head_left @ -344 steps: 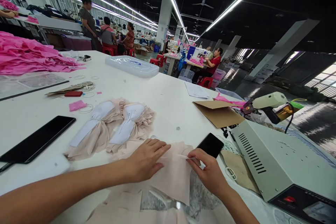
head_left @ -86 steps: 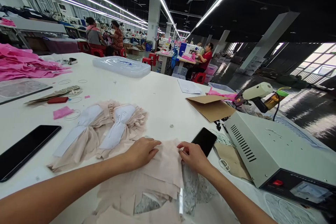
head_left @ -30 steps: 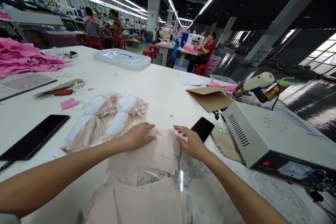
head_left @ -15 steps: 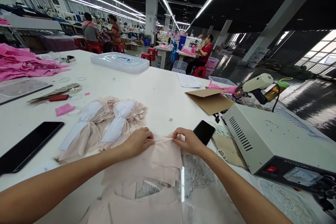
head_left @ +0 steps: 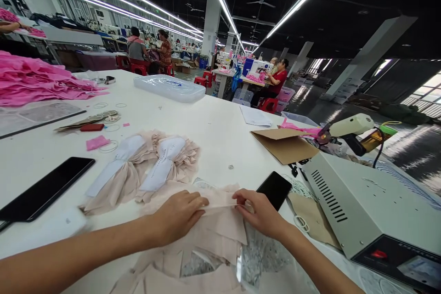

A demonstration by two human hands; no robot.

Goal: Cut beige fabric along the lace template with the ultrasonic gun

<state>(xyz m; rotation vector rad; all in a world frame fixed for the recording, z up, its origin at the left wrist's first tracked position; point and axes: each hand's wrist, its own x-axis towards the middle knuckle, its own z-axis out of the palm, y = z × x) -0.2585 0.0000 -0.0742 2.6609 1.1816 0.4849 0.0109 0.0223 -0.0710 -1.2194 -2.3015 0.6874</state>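
Observation:
Pale beige fabric pieces (head_left: 220, 234) lie in a loose layered pile in front of me. My left hand (head_left: 181, 213) pinches the upper edge of one piece between thumb and fingers. A short way to the right, my right hand (head_left: 258, 211) pinches the same edge, so a narrow strip of cloth spans between them. Beyond my left hand sit two gathered bundles of beige fabric (head_left: 120, 183), each wrapped with a white paper band (head_left: 164, 161). A black phone (head_left: 275, 189) lies just past my right hand. Part of the pile rests on a clear, shiny sheet (head_left: 260, 250).
A grey machine box (head_left: 372, 211) stands at right, with folded cardboard (head_left: 285, 144) behind it. At left are a dark tablet-like device (head_left: 48, 188), pink fabric (head_left: 44, 80) and a red object (head_left: 92, 127). A plastic lid (head_left: 168, 88) lies at the far edge; people sit at sewing machines beyond.
Both hands have come slightly nearer to me, still pinching the fabric edge. The whole view has shifted, so table items appear a little further right.

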